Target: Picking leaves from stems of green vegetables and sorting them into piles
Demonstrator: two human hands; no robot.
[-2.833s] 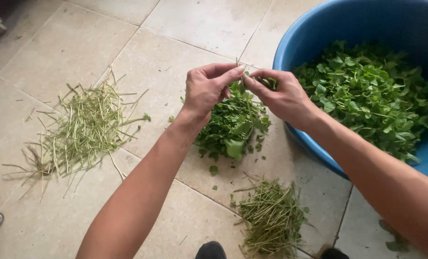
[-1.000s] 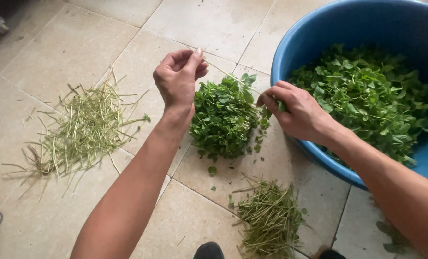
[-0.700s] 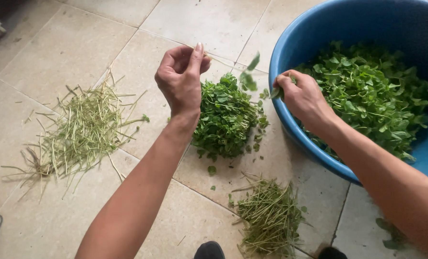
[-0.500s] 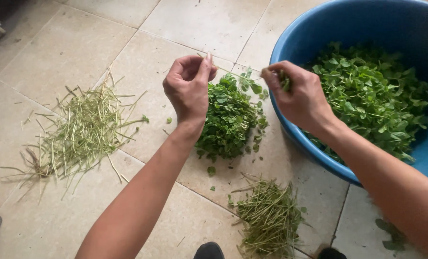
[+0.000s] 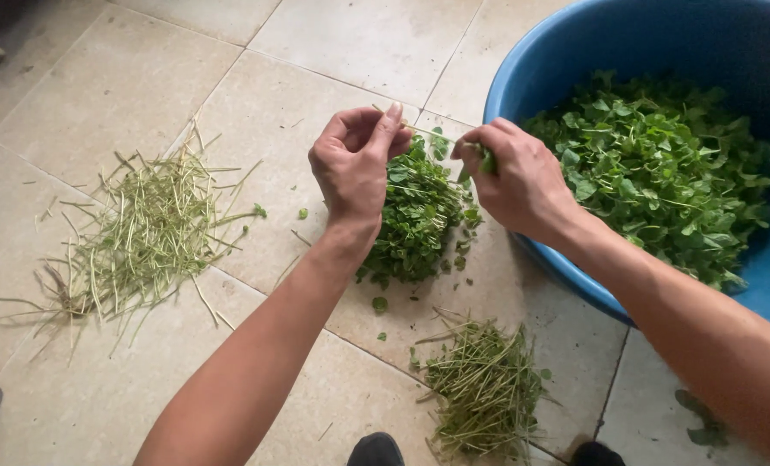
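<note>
Leftmost, bare stems: loose pale-green pile of stripped stalks (image 5: pixel 143 237) on beige floor tiles (image 5: pixel 74 103)
Left hand (image 5: pixel 355 164): pinching one end of thin green leafy sprig (image 5: pixel 441 138)
Right hand (image 5: pixel 514 181): pinching other end
Sprig: above heap of picked green leaves (image 5: pixel 415 216); likely light, limp, easily torn; best pinched at stem
Far right: round blue plastic basin (image 5: pixel 575 43)

- The left hand (image 5: pixel 355 168) and forearm are bare, with no sleeve, ring or watch.
- The right hand (image 5: pixel 514 185) and forearm are likewise uncovered.

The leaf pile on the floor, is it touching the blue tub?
Apart. The head view shows bare tile between the leaf pile and the blue tub.
</note>
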